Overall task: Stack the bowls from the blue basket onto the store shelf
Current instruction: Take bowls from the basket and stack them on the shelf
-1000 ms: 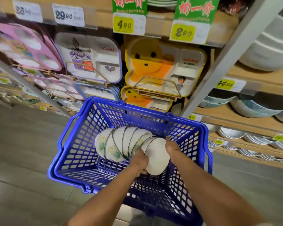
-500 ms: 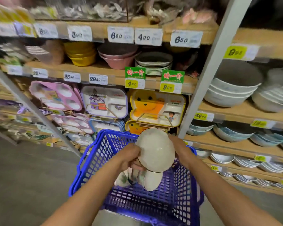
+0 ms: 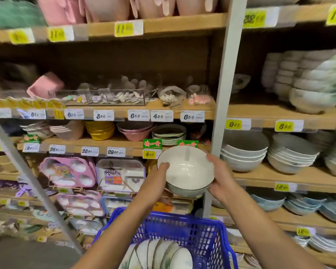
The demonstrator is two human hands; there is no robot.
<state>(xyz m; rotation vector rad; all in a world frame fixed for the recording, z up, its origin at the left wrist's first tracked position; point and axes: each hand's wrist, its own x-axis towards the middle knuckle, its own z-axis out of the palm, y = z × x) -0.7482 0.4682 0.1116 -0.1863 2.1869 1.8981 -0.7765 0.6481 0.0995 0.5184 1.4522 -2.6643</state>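
You held a white bowl [image 3: 185, 169] tilted above the blue basket [image 3: 202, 232], where more bowls [image 3: 163, 255] stood on edge.

Head-worn view, facing shelves [image 3: 182, 25], angled down

Only the person's two arms and hands show — both bare along all the length in view. The left forearm [image 3: 124, 226] is lean and smooth, narrowing evenly toward the wrist. The right forearm [image 3: 264, 230] is of like build and looks broader near the bottom edge, where the wide lens stretches it. The left hand [image 3: 159, 179] shows its back and a row of knuckles, with the thumb on top. The right hand [image 3: 221, 183] shows its back, a thumb and the side of the wrist — its outline soft with blur. Nails and other fine detail are too blurred to tell.
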